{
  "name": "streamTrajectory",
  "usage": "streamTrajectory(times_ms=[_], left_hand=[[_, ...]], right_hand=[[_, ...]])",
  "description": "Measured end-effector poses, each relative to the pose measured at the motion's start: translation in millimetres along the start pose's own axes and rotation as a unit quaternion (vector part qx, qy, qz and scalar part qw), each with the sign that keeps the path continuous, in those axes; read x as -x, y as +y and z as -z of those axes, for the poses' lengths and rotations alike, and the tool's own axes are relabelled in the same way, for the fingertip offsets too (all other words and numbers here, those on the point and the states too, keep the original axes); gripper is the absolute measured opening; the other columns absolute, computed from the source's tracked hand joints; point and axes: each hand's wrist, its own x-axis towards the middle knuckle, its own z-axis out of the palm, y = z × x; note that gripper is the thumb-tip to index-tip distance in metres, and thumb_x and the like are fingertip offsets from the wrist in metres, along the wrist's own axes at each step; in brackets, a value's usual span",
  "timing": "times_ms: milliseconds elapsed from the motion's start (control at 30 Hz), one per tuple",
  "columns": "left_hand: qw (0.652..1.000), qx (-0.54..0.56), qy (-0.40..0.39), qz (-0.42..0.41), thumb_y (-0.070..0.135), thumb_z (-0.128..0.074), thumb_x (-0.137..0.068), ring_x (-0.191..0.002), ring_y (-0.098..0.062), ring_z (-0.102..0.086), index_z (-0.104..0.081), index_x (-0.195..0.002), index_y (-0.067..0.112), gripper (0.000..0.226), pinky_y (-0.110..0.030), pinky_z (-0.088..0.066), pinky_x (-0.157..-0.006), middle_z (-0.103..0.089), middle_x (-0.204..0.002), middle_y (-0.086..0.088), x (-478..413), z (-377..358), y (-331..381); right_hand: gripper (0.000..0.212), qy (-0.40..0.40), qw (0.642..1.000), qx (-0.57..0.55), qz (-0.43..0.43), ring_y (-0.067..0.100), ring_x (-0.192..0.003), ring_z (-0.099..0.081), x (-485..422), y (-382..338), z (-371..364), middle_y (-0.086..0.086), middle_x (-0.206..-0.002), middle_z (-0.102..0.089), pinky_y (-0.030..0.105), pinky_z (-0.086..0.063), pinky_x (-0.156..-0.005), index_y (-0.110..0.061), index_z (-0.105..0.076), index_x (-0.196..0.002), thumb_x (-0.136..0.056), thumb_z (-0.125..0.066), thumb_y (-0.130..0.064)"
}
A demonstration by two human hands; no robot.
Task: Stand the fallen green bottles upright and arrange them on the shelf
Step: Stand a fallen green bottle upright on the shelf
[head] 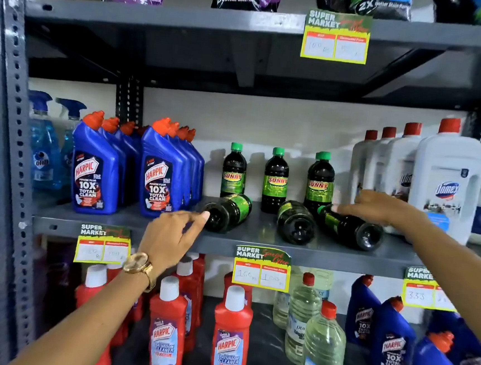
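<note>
Three dark green-capped "Sunny" bottles stand upright at the back of the middle grey shelf (257, 243): left (234, 171), middle (275, 179), right (320, 180). Three more lie fallen in front of them, bases toward me: left (226, 213), middle (295, 222), right (351, 228). My left hand (170, 238), with a gold watch on its wrist, has its fingers apart, and its fingertips touch the base of the left fallen bottle. My right hand (376, 207) reaches in from the right and rests over the neck end of the right fallen bottle; its grip is partly hidden.
Blue Harpic bottles (158, 172) crowd the shelf left of the green ones, white Domex jugs (445, 183) the right. Price tags (261, 267) hang from the shelf edge. Red cleaner bottles (232, 333) and clear bottles (322, 346) fill the shelf below. The upper shelf (189, 17) holds pouches.
</note>
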Motion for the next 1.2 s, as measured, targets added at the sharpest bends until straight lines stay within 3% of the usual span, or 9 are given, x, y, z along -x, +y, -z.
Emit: streamTrajectory(times_ms=[200, 367, 433, 533, 600, 700, 900, 1033, 1200], left_hand=[[0.979, -0.185, -0.052, -0.074, 0.064, -0.024, -0.087, -0.086, -0.026, -0.070, -0.074, -0.093, 0.013, 0.071, -0.032, -0.053, -0.064, -0.075, -0.093, -0.005, 8, -7, -16], [0.959, -0.241, -0.044, -0.145, 0.053, -0.027, -0.090, -0.079, -0.024, -0.071, -0.073, -0.080, 0.011, 0.063, -0.029, -0.053, -0.064, -0.075, -0.081, -0.007, -1, -7, -18], [0.964, -0.213, -0.056, -0.152, 0.050, -0.031, -0.088, -0.066, -0.024, -0.068, -0.068, -0.071, 0.014, 0.054, -0.028, -0.045, -0.052, -0.072, -0.071, -0.003, -8, -9, -17], [0.971, -0.188, -0.037, -0.140, 0.050, -0.031, -0.086, -0.052, -0.023, -0.063, -0.064, -0.064, 0.017, 0.052, -0.024, -0.030, -0.044, -0.067, -0.061, 0.001, -10, -10, -17], [0.973, -0.183, -0.036, -0.134, 0.051, -0.030, -0.086, -0.051, -0.022, -0.062, -0.064, -0.065, 0.018, 0.052, -0.023, -0.028, -0.044, -0.067, -0.060, 0.003, -8, -12, -18], [0.975, -0.176, -0.033, -0.133, 0.052, -0.030, -0.086, -0.051, -0.024, -0.061, -0.067, -0.068, 0.018, 0.053, -0.024, -0.029, -0.043, -0.068, -0.061, 0.002, -12, -14, -18], [0.977, -0.170, -0.034, -0.122, 0.050, -0.033, -0.085, -0.050, -0.025, -0.061, -0.070, -0.071, 0.019, 0.051, -0.023, -0.028, -0.043, -0.069, -0.063, 0.001, -10, -12, -16], [0.984, -0.151, -0.020, -0.093, 0.047, -0.034, -0.086, -0.046, -0.024, -0.058, -0.065, -0.065, 0.018, 0.048, -0.022, -0.025, -0.043, -0.064, -0.055, 0.001, -4, -14, -18], [0.987, -0.139, -0.007, -0.078, 0.044, -0.036, -0.087, -0.042, -0.022, -0.053, -0.060, -0.060, 0.020, 0.044, -0.018, -0.018, -0.042, -0.059, -0.049, 0.002, -3, -16, -17]], right_hand=[[0.096, -0.094, 0.992, 0.021, -0.076, 0.032, -0.132, -0.046, -22, -4, -15, 0.015, -0.149, -0.044, 0.036, -0.040, -0.103, -0.004, -0.042, -0.142, -0.071, -0.070, -0.063], [0.086, -0.140, 0.965, -0.175, -0.135, 0.031, -0.144, -0.029, -41, 9, -32, 0.013, -0.159, -0.028, 0.039, -0.028, -0.111, -0.009, -0.034, -0.148, -0.080, -0.070, -0.046], [0.089, -0.120, 0.956, -0.225, -0.147, 0.032, -0.146, -0.026, -42, 14, -32, 0.013, -0.161, -0.023, 0.042, -0.027, -0.112, -0.011, -0.031, -0.151, -0.079, -0.071, -0.046], [0.093, -0.011, 0.940, -0.306, -0.151, 0.035, -0.122, -0.053, -43, 18, -40, 0.019, -0.138, -0.051, 0.044, -0.044, -0.097, 0.000, -0.046, -0.137, -0.066, -0.081, -0.048], [0.077, 0.098, 0.928, -0.341, -0.114, 0.033, -0.097, -0.063, -42, 18, -47, 0.021, -0.113, -0.066, 0.041, -0.051, -0.079, 0.003, -0.061, -0.112, -0.062, -0.083, -0.050], [0.050, 0.183, 0.918, -0.347, -0.055, 0.025, -0.082, -0.066, -46, 10, -49, 0.014, -0.100, -0.072, 0.031, -0.051, -0.068, -0.012, -0.066, -0.088, -0.061, -0.085, -0.049], [0.081, 0.224, 0.902, -0.361, -0.071, 0.034, -0.120, -0.057, -60, -11, -70, 0.019, -0.131, -0.059, 0.031, -0.044, -0.090, 0.000, -0.044, -0.127, -0.066, -0.087, -0.031], [0.085, 0.194, 0.902, -0.380, -0.060, 0.031, -0.118, -0.057, -59, -14, -85, 0.016, -0.131, -0.058, 0.031, -0.043, -0.091, -0.002, -0.038, -0.134, -0.069, -0.086, -0.029], [0.061, 0.163, 0.919, -0.355, -0.055, 0.029, -0.107, -0.064, -58, -5, -87, 0.016, -0.117, -0.069, 0.029, -0.047, -0.085, -0.005, -0.058, -0.123, -0.070, -0.084, -0.023]])
